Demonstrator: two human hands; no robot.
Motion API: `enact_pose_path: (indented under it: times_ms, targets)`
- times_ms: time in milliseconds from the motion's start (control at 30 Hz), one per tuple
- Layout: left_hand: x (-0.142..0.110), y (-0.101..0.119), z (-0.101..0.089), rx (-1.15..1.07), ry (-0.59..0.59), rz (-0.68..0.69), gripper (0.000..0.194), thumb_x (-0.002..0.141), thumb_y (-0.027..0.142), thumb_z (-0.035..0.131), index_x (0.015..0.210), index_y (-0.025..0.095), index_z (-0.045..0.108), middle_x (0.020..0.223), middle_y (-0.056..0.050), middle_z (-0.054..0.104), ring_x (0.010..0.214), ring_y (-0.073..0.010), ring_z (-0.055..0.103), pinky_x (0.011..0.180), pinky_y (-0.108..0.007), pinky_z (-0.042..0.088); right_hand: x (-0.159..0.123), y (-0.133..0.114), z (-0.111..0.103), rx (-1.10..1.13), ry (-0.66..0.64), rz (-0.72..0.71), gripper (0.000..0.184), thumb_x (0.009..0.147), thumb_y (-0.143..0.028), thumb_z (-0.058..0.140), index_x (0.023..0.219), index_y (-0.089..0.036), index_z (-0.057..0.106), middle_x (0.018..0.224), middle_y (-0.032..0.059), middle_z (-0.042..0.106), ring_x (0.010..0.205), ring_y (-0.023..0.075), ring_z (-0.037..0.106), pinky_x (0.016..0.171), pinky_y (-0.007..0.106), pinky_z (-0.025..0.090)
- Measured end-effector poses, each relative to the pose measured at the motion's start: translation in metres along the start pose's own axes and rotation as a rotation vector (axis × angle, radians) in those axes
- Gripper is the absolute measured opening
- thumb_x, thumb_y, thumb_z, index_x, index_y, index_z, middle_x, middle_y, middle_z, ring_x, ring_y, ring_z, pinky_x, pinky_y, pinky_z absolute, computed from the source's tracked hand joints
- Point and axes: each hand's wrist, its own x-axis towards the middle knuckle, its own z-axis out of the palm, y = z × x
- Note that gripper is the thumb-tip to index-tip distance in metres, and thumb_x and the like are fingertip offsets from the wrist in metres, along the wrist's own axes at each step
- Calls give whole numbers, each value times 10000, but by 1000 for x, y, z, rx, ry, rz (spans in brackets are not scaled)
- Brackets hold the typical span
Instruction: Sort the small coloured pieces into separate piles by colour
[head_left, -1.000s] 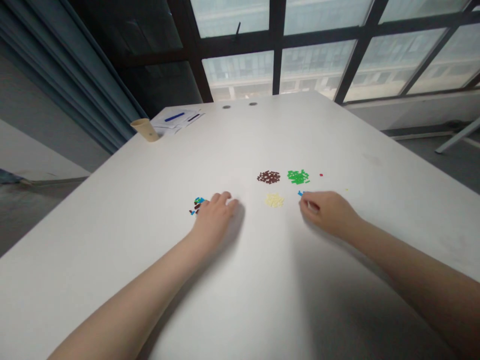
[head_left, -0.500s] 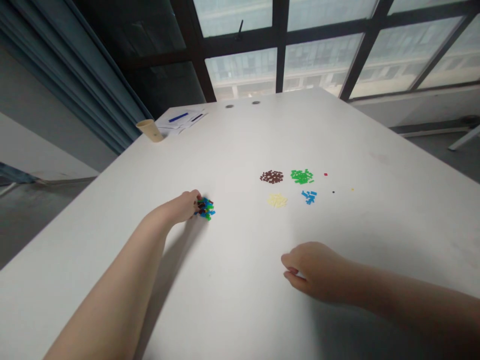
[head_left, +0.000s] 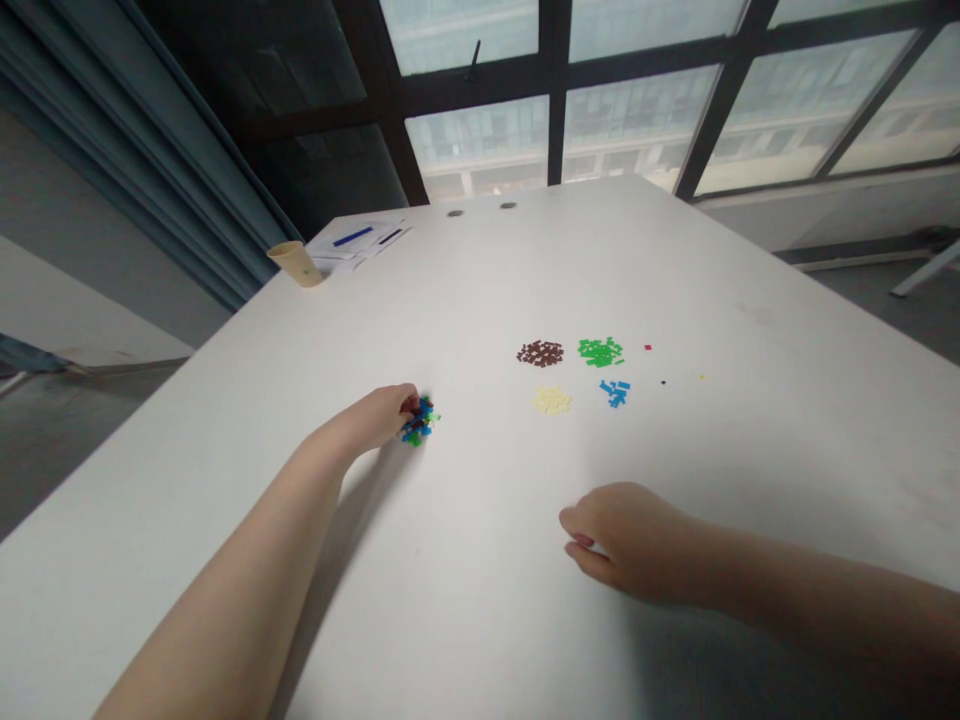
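My left hand (head_left: 379, 417) reaches forward on the white table, its fingertips touching the left edge of a mixed pile of small blue, green and dark plastic bricks (head_left: 420, 422). Its fingers partly hide that pile, and I cannot tell whether they hold a piece. My right hand (head_left: 622, 543) rests on the tabletop (head_left: 480, 610) nearer to me, fingers curled together, with nothing visible in them. Farther off lie sorted heaps: brown bricks (head_left: 540, 353), green bricks (head_left: 600, 351), cream bricks (head_left: 553, 401) and blue bricks (head_left: 615, 393).
A few tiny red, black and yellow pieces (head_left: 647, 347) lie right of the heaps. At the far left corner stand a paper cup (head_left: 295, 263) and papers with pens (head_left: 358, 243). The table's left edge runs diagonally; windows lie beyond its far end.
My right hand has pulled back toward me from beside the blue bricks, which now lie uncovered. My left hand has shifted left onto the mixed pile, and the pile now shows beside it.
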Motion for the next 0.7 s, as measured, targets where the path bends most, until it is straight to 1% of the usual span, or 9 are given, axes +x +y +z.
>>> enact_pose_path:
  times_ms: [100, 167, 267, 333, 433, 500, 600, 667, 700]
  targets:
    - [-3, 5, -4, 53, -7, 3, 166, 669, 164, 402, 773, 184, 530, 748, -39, 609, 639, -148, 534, 574, -235, 373, 1, 0, 0, 3, 9, -6, 209, 817, -290, 410, 682, -175, 522, 586, 20, 581, 514, 123, 488, 468, 271, 120]
    - [-6, 7, -7, 95, 20, -26, 146, 672, 167, 406, 760, 182, 521, 748, -48, 607, 633, -154, 537, 568, -240, 376, 1, 0, -1, 6, 3, -3, 207, 816, -291, 410, 686, -178, 526, 591, 21, 587, 510, 121, 480, 468, 270, 121]
    - [-13, 15, -13, 110, 124, -58, 147, 692, 186, 421, 812, 177, 505, 771, -63, 613, 647, -166, 556, 581, -251, 393, 0, -1, -1, 10, 2, 1, 206, 813, -293, 411, 688, -182, 532, 594, 20, 591, 508, 123, 476, 469, 269, 118]
    - [-19, 25, -16, 70, 208, -26, 148, 722, 198, 418, 846, 175, 496, 767, -60, 616, 655, -167, 566, 587, -255, 404, 0, -1, -1, 12, 4, -1, 208, 815, -292, 410, 692, -182, 537, 597, 19, 591, 512, 124, 478, 470, 268, 122]
    - [-30, 49, -15, -60, 311, 92, 122, 771, 213, 423, 858, 176, 500, 761, -39, 623, 658, -149, 574, 593, -245, 420, 0, -1, -1, 11, -7, 4, 211, 816, -295, 414, 702, -177, 548, 599, 23, 593, 515, 127, 484, 471, 269, 132]
    - [-36, 67, -8, -156, 356, 221, 119, 807, 214, 415, 866, 183, 514, 777, -25, 633, 677, -134, 582, 621, -241, 435, 0, -1, -1, 9, -7, 7, 214, 816, -296, 415, 705, -175, 552, 602, 24, 596, 517, 130, 491, 471, 272, 135]
    - [-43, 91, 12, -272, 396, 444, 132, 834, 207, 424, 868, 191, 550, 795, -19, 646, 731, -126, 601, 670, -236, 452, 0, -2, -3, 7, 2, 8, 205, 812, -293, 419, 702, -179, 549, 616, 24, 605, 527, 136, 507, 470, 272, 133]
    - [-45, 103, 29, -332, 377, 568, 122, 839, 226, 448, 864, 196, 564, 830, -19, 654, 768, -120, 605, 695, -225, 455, 0, -2, -4, 3, 0, 11, 193, 807, -289, 426, 703, -182, 549, 629, 25, 615, 534, 140, 515, 472, 270, 135]
    - [-45, 107, 37, -350, 357, 593, 120, 840, 239, 457, 871, 199, 565, 834, -16, 655, 771, -117, 604, 699, -222, 456, 0, -2, -4, -1, 1, 12, 188, 805, -285, 429, 705, -182, 550, 633, 25, 618, 536, 141, 517, 474, 268, 139]
